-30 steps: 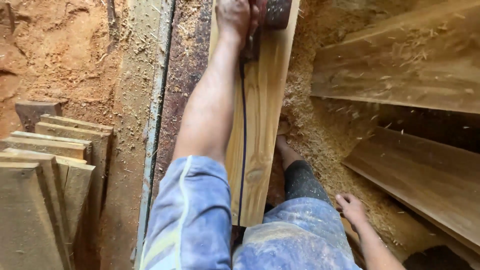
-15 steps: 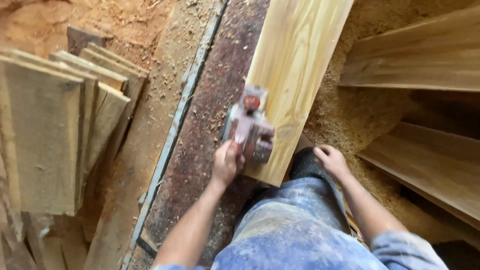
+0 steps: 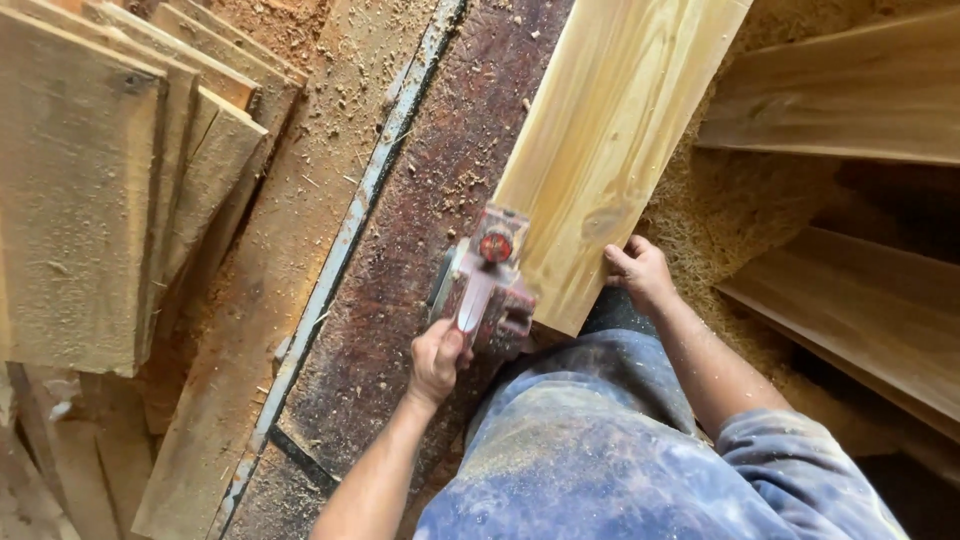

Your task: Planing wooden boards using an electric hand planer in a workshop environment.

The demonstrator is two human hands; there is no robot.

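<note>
The left hand is closed around the rear handle of a reddish electric hand planer, its fingers wrapped tight, and the tool sits at the near end of a pale, freshly smoothed plank, partly on the plank's left edge and partly over the dark, rust-coloured counter beneath. The right hand rests on the plank's near right corner, fingers curled over the edge and gripping it lightly rather than clenched. The plank runs away from the person at a slant, with loose sawdust banked along its right side (more planks lie beyond that, and a stack of rough grey boards leans at the left). Judging by the pose, this looks like the start of a planing pass: the planer is set at the near end, so the next move calls for a level sole, steady pressure and the right hand bracing the plank.
</note>
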